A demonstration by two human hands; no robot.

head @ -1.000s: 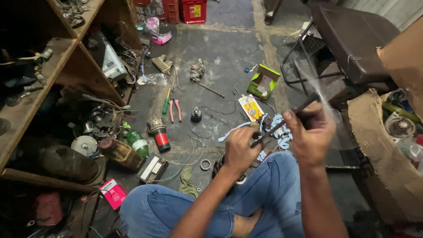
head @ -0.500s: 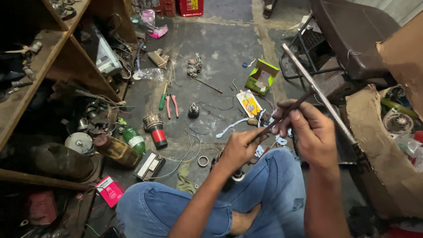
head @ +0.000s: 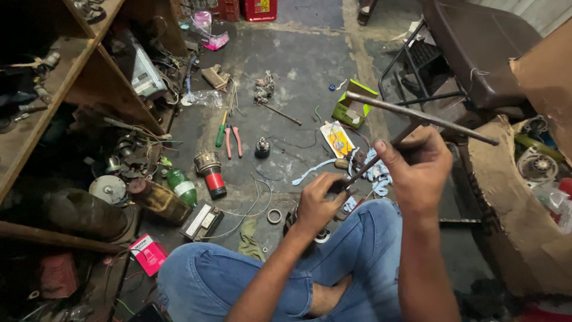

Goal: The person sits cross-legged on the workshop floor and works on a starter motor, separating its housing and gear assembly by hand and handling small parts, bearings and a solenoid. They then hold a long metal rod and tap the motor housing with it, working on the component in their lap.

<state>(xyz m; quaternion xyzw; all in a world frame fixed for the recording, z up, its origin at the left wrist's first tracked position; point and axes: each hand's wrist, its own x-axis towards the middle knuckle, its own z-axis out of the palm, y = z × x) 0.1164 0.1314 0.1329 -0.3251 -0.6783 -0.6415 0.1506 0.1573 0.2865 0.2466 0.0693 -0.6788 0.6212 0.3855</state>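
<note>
I sit cross-legged in blue jeans on a grimy concrete floor. My right hand (head: pixel 418 169) grips a long T-shaped metal tool (head: pixel 417 116) whose crossbar sticks out above the fingers. Its thin shaft (head: pixel 362 172) runs down and left into my left hand (head: pixel 319 203), which pinches the lower end over a small round metal part (head: pixel 322 234) by my knee. Both hands are closed around the tool.
Pliers (head: pixel 233 142), a green screwdriver (head: pixel 220 136), a red and metal motor piece (head: pixel 211 173), a green bottle (head: pixel 182 186), a green box (head: pixel 353 105) and wires litter the floor. Wooden shelves (head: pixel 65 77) stand at left; a dark chair (head: pixel 476 53) and cardboard (head: pixel 524 197) at right.
Both hands have drifted a little, and my right hand has brought the T-shaped tool up so its crossbar shows above the fingers. The left hand stays on the shaft's lower end.
</note>
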